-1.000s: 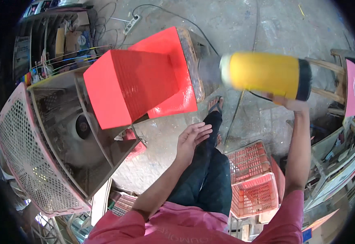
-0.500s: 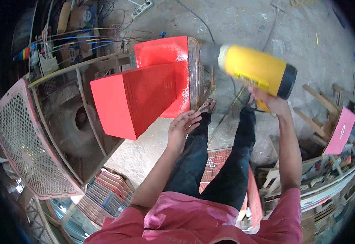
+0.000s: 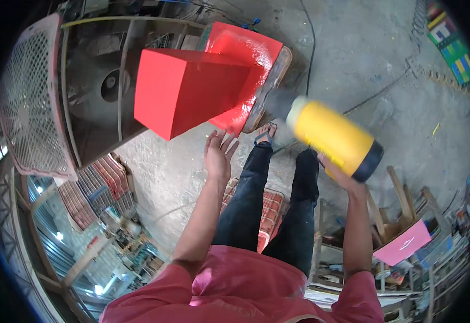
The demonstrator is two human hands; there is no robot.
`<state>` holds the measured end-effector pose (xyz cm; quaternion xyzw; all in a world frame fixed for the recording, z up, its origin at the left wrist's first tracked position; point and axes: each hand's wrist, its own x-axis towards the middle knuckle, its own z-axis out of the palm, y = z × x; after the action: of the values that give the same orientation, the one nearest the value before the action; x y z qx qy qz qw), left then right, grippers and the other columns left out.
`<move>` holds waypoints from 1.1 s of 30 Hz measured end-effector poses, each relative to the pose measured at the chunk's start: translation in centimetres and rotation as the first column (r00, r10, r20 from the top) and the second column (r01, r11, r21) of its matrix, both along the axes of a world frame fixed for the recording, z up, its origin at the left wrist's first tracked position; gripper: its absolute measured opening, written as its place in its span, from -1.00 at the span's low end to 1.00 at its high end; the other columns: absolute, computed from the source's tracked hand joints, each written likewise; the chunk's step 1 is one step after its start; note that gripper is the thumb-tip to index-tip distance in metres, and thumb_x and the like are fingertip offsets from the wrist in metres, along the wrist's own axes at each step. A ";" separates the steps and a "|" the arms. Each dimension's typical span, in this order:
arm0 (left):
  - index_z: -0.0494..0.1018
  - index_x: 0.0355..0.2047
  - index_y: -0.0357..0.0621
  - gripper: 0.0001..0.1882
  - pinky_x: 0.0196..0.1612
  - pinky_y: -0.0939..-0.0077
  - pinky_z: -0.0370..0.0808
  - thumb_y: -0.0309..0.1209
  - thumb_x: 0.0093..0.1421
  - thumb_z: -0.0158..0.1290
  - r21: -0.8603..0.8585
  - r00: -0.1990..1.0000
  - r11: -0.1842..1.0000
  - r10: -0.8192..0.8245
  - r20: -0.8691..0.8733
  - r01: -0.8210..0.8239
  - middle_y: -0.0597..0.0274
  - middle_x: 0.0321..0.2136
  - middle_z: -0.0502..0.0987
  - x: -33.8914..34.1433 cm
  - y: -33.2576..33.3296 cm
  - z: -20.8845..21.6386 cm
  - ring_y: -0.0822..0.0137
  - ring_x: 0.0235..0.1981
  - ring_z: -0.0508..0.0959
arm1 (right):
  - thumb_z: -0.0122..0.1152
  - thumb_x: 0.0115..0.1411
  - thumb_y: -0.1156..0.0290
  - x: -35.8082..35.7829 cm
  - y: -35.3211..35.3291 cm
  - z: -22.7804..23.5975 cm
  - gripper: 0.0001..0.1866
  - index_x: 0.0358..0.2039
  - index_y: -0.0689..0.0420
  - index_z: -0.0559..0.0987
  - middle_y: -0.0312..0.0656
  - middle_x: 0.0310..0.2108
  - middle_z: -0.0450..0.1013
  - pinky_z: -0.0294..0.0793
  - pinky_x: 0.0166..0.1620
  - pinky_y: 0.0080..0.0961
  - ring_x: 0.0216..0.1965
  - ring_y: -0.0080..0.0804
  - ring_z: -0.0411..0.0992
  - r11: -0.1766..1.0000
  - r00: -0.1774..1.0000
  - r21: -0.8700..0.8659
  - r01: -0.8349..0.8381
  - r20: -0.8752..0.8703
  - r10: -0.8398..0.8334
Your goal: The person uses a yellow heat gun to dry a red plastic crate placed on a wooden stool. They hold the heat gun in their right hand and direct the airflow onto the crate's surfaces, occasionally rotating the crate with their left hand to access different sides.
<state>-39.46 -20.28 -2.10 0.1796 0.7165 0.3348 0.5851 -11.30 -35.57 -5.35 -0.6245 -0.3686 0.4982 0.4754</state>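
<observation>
My right hand (image 3: 341, 173) is wrapped round the handle of a yellow heat gun (image 3: 332, 137) with a black rear end. Its dark nozzle, smeared by motion, points left at the edge of a glossy red panel (image 3: 246, 40). From that panel stands a red box-shaped block (image 3: 159, 91), and the whole piece rests on a worn, round-cornered support (image 3: 267, 89). My left hand (image 3: 219, 153) is held just below the panel's lower corner, fingers spread and nothing in them. Whether its fingertips touch the panel I cannot tell.
On the left stands a large fan in a frame (image 3: 97, 86) with a pale pink grille (image 3: 27, 102). Striped trays (image 3: 97, 185) lie below it. At right are wooden legs and a pink panel (image 3: 404, 242). A dark cable (image 3: 311, 48) crosses the concrete floor.
The whole view has turned and shifted. The heat gun tilts more steeply, its rear end lower, and its nozzle still faces the panel's edge. My left hand's fingers are spread wider.
</observation>
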 end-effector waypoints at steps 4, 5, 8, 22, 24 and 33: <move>0.14 0.01 -0.25 -0.61 0.18 -0.11 0.27 -0.23 0.30 -0.27 0.026 0.946 0.947 0.317 0.071 -0.320 -0.13 0.08 0.25 -1.3 -0.2 -0.6 -0.09 0.12 0.32 | 0.26 0.12 0.31 0.5 -5.2 -1.1 -0.54 0.04 0.13 0.45 -0.20 0.03 0.43 0.31 0.12 -0.32 0.08 -0.29 0.37 0.989 0.989 -0.008 -0.150 -0.010 0.150; 0.17 -0.07 -0.23 -0.64 0.19 -0.14 0.23 -0.18 0.31 -0.29 0.018 0.928 0.930 0.365 0.070 -0.367 -0.13 0.04 0.29 -1.4 0.1 -0.3 -0.10 0.12 0.32 | 0.26 0.13 0.30 0.8 -4.8 -0.1 -0.53 0.05 0.14 0.45 -0.20 0.04 0.43 0.30 0.13 -0.32 0.09 -0.29 0.37 0.986 0.981 0.017 -0.163 0.105 0.161; 0.17 -0.06 -0.23 -0.60 0.19 -0.15 0.20 -0.14 0.30 -0.29 0.009 0.890 0.900 0.430 0.154 -0.436 -0.14 0.03 0.30 -2.7 0.5 -0.4 -0.10 0.13 0.31 | 0.24 0.12 0.42 0.2 -0.2 4.5 -0.62 -0.03 0.17 0.48 -0.16 -0.14 0.48 0.39 -0.01 -0.46 -0.07 -0.39 0.43 0.999 0.983 -0.047 -0.009 0.182 0.018; 0.20 0.04 -0.24 -0.50 0.23 -0.15 0.06 -0.08 0.30 -0.27 0.152 0.871 0.859 0.489 0.043 -0.489 0.01 0.04 0.29 -5.1 2.9 -0.4 0.02 0.15 0.25 | 0.14 0.14 0.47 2.7 -2.7 7.5 -0.70 -0.10 0.23 0.47 -0.21 -0.28 0.47 0.38 -0.11 -0.46 -0.24 -0.45 0.42 0.987 0.943 0.078 -0.141 0.313 0.110; 0.21 0.03 -0.20 -0.51 0.22 -0.13 0.07 -0.06 0.30 -0.26 0.140 0.870 0.859 0.492 0.037 -0.492 0.07 0.02 0.30 -5.3 2.7 -0.8 0.09 0.12 0.26 | 0.14 0.14 0.45 2.6 -0.7 8.3 -0.70 -0.10 0.22 0.47 -0.21 -0.28 0.46 0.38 -0.11 -0.46 -0.24 -0.44 0.42 0.996 0.997 -0.070 -0.063 0.031 0.066; 0.15 0.14 -0.11 -0.46 0.21 -0.02 0.07 -0.02 0.30 -0.24 0.134 0.842 0.838 0.538 -0.032 -0.530 0.19 0.09 0.25 -6.3 3.0 -1.2 0.21 0.16 0.22 | 0.14 0.15 0.40 6.0 -2.4 7.8 -0.70 -0.11 0.22 0.47 -0.22 -0.29 0.45 0.36 -0.10 -0.43 -0.23 -0.43 0.40 0.940 0.848 0.171 -0.296 0.500 0.176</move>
<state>-45.77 -17.26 -3.33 0.0189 0.7362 0.5206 0.4320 -5.34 -37.98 2.45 -0.6149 -0.6063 0.3351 0.3767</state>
